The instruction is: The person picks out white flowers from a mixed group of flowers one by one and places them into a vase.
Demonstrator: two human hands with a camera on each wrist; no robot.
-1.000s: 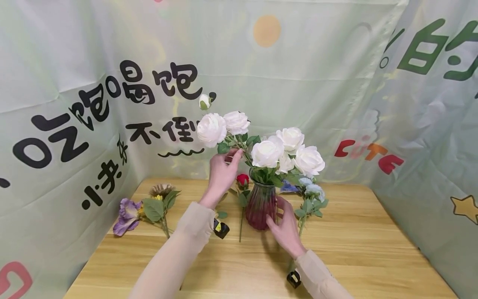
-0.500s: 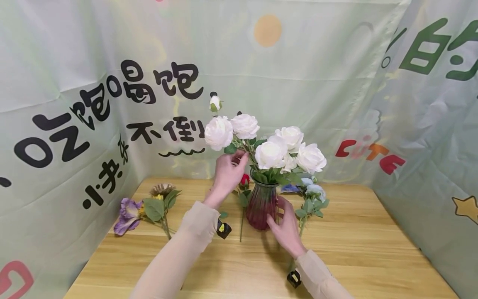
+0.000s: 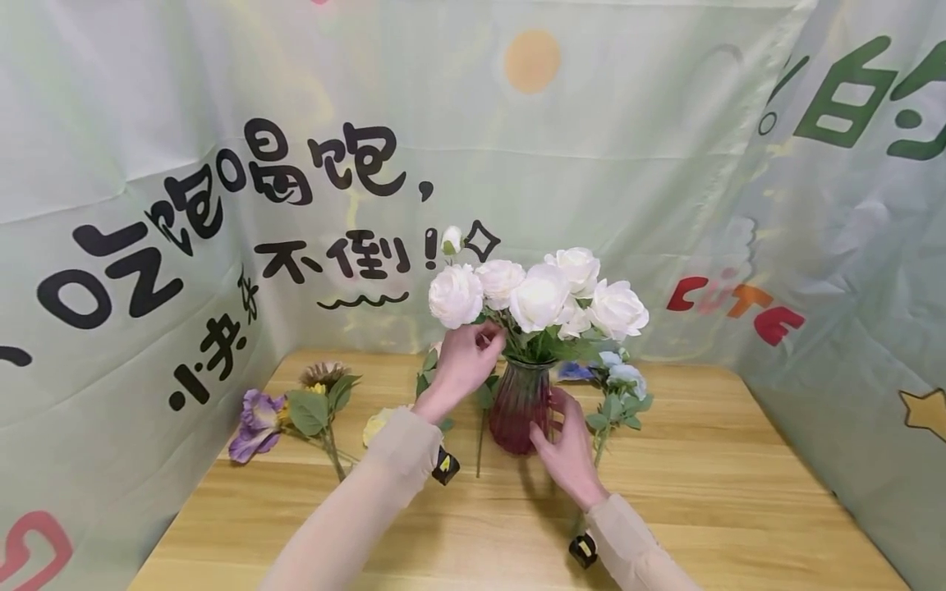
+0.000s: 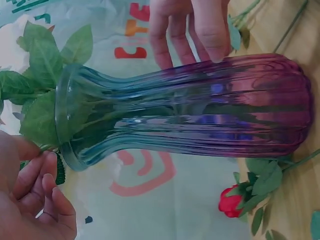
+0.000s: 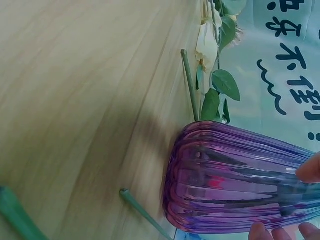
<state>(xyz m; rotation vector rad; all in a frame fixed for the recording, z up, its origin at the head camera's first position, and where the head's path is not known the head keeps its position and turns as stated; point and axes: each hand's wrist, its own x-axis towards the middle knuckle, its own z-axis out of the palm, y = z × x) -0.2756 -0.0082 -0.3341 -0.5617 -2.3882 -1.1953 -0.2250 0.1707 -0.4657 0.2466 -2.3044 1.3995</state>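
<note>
My left hand point(image 3: 466, 357) pinches the stem of a white artificial flower spray point(image 3: 454, 295), two blooms and a bud, right at the vase's rim. In the left wrist view, thumb and fingertips meet on that thin stem beside green leaves point(image 4: 42, 117). The ribbed glass vase point(image 3: 517, 406), teal above and purple-red below, stands upright on the table. Several white roses point(image 3: 617, 310) fill its mouth, and their stems show through the glass. My right hand point(image 3: 569, 451) holds the vase's right side, thumb in front and fingers behind.
Left on the wooden table point(image 3: 702, 492) lie a purple flower point(image 3: 254, 427) and a brown flower point(image 3: 323, 374). Behind the vase is a red rose point(image 4: 231, 202); blue flowers point(image 3: 624, 379) lie to its right. Printed cloth point(image 3: 628, 123) walls off the back and sides.
My left hand has moved right and slightly down with the white flower spray. Its blooms now sit lower, close against the other roses. The right hand and vase have stayed nearly still.
</note>
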